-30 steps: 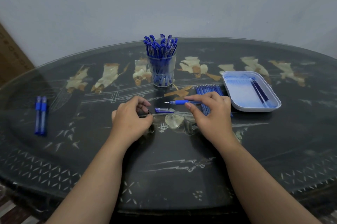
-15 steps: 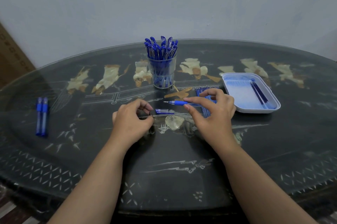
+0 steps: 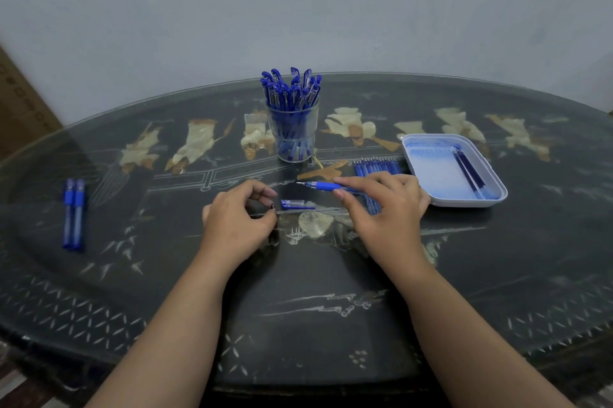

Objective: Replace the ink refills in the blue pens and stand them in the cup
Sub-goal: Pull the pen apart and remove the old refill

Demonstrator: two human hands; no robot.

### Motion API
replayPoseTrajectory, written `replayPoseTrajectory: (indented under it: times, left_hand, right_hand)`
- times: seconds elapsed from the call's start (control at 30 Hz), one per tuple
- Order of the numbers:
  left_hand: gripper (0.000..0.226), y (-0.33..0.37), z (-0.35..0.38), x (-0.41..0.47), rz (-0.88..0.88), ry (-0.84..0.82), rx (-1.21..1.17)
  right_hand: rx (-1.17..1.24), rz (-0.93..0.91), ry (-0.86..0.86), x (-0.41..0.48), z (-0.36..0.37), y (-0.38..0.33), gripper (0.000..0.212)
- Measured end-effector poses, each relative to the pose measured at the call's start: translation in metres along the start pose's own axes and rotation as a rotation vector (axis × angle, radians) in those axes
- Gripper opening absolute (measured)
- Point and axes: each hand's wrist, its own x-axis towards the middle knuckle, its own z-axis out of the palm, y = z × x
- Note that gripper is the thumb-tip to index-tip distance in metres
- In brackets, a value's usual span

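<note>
Right hand (image 3: 384,208) fingers pinch a blue pen (image 3: 323,187); left hand (image 3: 237,225) fingers pinch a tiny dark piece (image 3: 272,206).

A clear glass cup (image 3: 293,132) packed with upright capped blue pens (image 3: 292,89) is seen at upper centre. An uncapped blue pen (image 3: 323,187) is held level at centre, its detached cap (image 3: 293,204) lying just below. Loose blue refills (image 3: 376,168) are laid right of centre, two capped pens (image 3: 73,213) at far left.

home: ornate inlaid table (image 3: 331,308)

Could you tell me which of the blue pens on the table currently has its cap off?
The pen pinched by the right hand, with its bare tip pointing left. The two pens at far left and those in the cup are all capped.
</note>
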Motion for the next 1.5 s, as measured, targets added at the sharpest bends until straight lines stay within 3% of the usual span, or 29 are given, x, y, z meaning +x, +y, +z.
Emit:
replayPoseTrajectory:
  times: [0.17,0.3,0.4,0.57,0.73,1.1,1.27,1.5]
  left_hand:
    - [0.016,0.001,-0.002,-0.002,0.020,0.039,-0.078]
    - [0.015,0.005,-0.002,-0.006,0.196,0.154,-0.232]
    - [0.020,0.018,0.002,-0.012,0.217,0.014,-0.415]
    - [0.027,0.029,0.012,-0.020,0.155,-0.215,-0.617]
    - [0.026,0.029,0.016,-0.019,0.104,-0.223,-0.621]
    - [0.022,0.022,0.014,-0.019,0.289,-0.098,-0.377]
    - [0.022,0.024,0.017,-0.020,0.261,-0.077,-0.402]
    - [0.022,0.023,0.018,-0.021,0.290,-0.072,-0.378]
  right_hand:
    - [0.080,0.033,0.049,0.005,-0.007,-0.012,0.026]
    - [0.178,0.080,0.009,0.008,-0.011,-0.026,0.021]
    - [0.382,0.228,-0.080,0.010,-0.014,-0.036,0.007]
    - [0.534,0.412,-0.198,0.009,-0.019,-0.040,0.010]
    - [0.649,0.490,-0.232,0.010,-0.019,-0.041,0.015]
    - [1.083,0.638,-0.021,0.028,-0.046,-0.032,0.014]
    - [1.060,0.566,-0.072,0.026,-0.039,-0.034,0.022]
    - [1.090,0.514,0.193,0.028,-0.040,-0.040,0.016]
